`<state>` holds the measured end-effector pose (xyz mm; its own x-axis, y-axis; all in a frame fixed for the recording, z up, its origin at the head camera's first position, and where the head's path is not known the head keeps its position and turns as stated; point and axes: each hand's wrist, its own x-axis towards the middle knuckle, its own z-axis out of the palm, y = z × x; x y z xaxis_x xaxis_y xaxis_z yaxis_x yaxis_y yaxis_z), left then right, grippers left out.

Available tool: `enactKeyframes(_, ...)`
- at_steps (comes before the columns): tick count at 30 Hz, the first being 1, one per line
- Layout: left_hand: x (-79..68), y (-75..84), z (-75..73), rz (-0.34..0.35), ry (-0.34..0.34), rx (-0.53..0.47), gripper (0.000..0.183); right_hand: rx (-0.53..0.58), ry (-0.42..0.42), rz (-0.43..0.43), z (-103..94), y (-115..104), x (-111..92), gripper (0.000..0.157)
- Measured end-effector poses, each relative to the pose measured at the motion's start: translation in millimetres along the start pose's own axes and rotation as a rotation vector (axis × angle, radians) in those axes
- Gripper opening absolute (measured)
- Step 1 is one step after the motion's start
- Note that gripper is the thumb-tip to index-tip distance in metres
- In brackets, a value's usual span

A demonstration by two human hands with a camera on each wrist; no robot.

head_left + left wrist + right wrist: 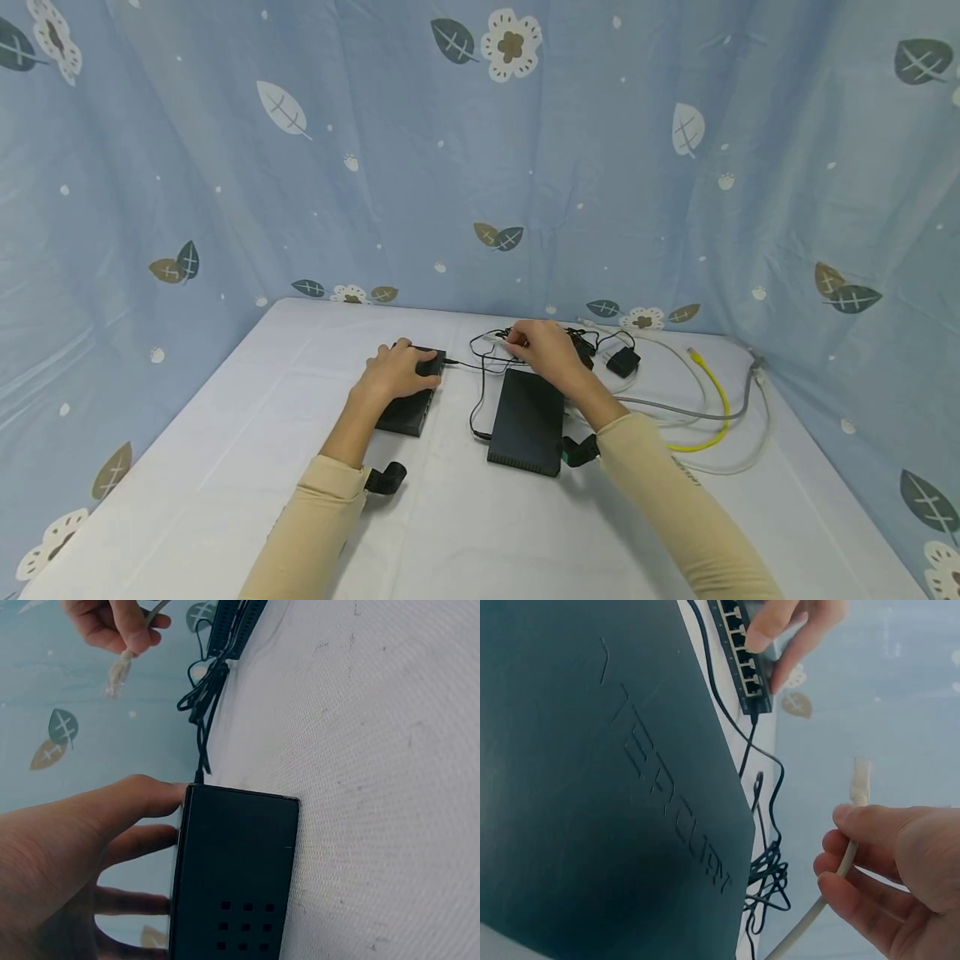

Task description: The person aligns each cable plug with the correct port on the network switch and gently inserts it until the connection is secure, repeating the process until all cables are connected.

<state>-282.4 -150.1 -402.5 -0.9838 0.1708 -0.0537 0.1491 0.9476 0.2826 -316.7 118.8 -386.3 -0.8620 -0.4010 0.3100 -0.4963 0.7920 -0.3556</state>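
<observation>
My left hand (pixel 393 372) rests on top of a small black network switch (pixel 407 414), its fingers mostly straight across the upper face. A row of ports (pixel 742 661) on that switch shows in the right wrist view, with the thumb at their edge. A thin black power lead is plugged into its far end. Past the black router (pixel 528 423), my right hand (pixel 900 874) pinches a pale network cable (pixel 804 924) between thumb and fingers, just behind its clear plug (pixel 861 782). The plug points away from the hand, in the air in both wrist views.
Black power leads (pixel 769 874) lie bundled behind the router. A black power adapter (pixel 623 362) sits to the right of them. Yellow cable (pixel 722 417) and grey cable (pixel 675 409) curve over the white tabletop (pixel 247 500). A patterned blue curtain (pixel 375 167) hangs behind.
</observation>
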Motion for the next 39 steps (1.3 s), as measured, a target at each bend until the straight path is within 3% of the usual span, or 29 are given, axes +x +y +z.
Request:
enactKeyframes(22,-0.6,-0.8,1.6,-0.006,0.001,0.005,0.058,-0.073,0.0,-0.038,8.3,-12.8,0.6,0.01)
enactKeyframes(30,-0.3,-0.6,1.5,-0.006,0.005,0.012,0.058,-0.077,-0.051,-0.051,12.9,-14.7,2.3,0.01)
enactKeyframes(39,-1.1,0.9,0.6,0.004,0.003,0.016,0.058,-0.049,-0.101,0.005,19.3,-17.5,1.3,0.01)
